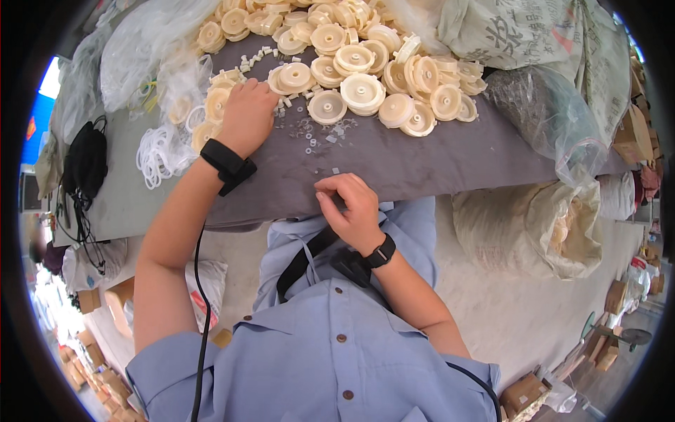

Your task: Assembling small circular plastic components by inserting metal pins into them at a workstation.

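Note:
My left hand (249, 112) reaches out over the table, back up, among cream plastic wheels (217, 104) and small cream plastic pieces (284, 103). Its fingertips point down and are hidden, so any hold is unclear. Close to the table's front edge, my right hand (351, 211) is curled, thumb and forefinger drawn near each other. Whatever it may hold is too small or hidden to make out. Just beyond it lie tiny clear bits (335, 170). Farther off, small translucent rings (310, 142) are scattered below the heap of round wheels (362, 91).
White looped rings (160, 153) lie left of my left forearm, near clear plastic bags (144, 53). A black pouch (85, 162) with cords rests at the far left. Woven sacks (520, 42) stand back right; an open sack (520, 228) sits below the table's right side.

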{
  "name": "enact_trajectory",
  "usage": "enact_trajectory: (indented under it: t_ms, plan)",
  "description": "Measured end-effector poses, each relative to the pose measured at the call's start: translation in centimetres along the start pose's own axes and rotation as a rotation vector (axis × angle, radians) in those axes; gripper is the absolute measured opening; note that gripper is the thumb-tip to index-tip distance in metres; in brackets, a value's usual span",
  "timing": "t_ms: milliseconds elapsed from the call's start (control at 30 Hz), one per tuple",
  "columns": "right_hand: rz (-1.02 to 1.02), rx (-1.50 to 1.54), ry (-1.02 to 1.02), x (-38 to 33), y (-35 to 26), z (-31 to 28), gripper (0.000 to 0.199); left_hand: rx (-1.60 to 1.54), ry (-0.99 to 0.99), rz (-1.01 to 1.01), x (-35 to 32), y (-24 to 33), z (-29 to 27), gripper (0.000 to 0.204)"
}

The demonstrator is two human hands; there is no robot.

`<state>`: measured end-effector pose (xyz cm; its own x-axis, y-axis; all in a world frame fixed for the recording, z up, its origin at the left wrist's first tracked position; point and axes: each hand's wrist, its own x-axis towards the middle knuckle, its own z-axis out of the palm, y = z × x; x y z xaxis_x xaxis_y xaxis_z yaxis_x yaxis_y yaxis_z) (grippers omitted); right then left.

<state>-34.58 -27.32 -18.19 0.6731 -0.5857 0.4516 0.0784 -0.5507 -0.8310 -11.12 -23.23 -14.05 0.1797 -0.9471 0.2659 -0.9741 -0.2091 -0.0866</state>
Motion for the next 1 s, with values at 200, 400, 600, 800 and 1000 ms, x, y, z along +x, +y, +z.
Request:
enact_trajectory:
  t_ms: [200, 400, 600, 800, 1000]
  plan:
    - [0.367, 0.374, 0.081, 0.2, -0.3, 0.4, 0.014, -0.572, 0.108, -0.006, -2.8, 4.5, -3.1, 0.014]
    - [0.477, 0.569, 0.027, 0.2, 0.4, 0.2, 0.018, -0.905, -0.024, -0.058, -4.7, 8.4, -3.9, 0.014]
    - [0.496, 0.556, 0.126, -0.1, 0.2, 0.1, 0.015, -0.590, 0.020, -0.039, -2.1, 3.0, -1.5, 0.017]
    - [0.435, 0.507, 0.104, -0.3, 0.1, -0.1, 0.016, -0.223, -0.114, -0.008, -1.9, 1.9, -0.3, 0.021]
    - [0.474, 0.654, 0.052, -0.1, 0.1, -1.1, 0.017, -0.845, -0.097, -0.144, -3.4, 5.6, -3.5, 0.017]
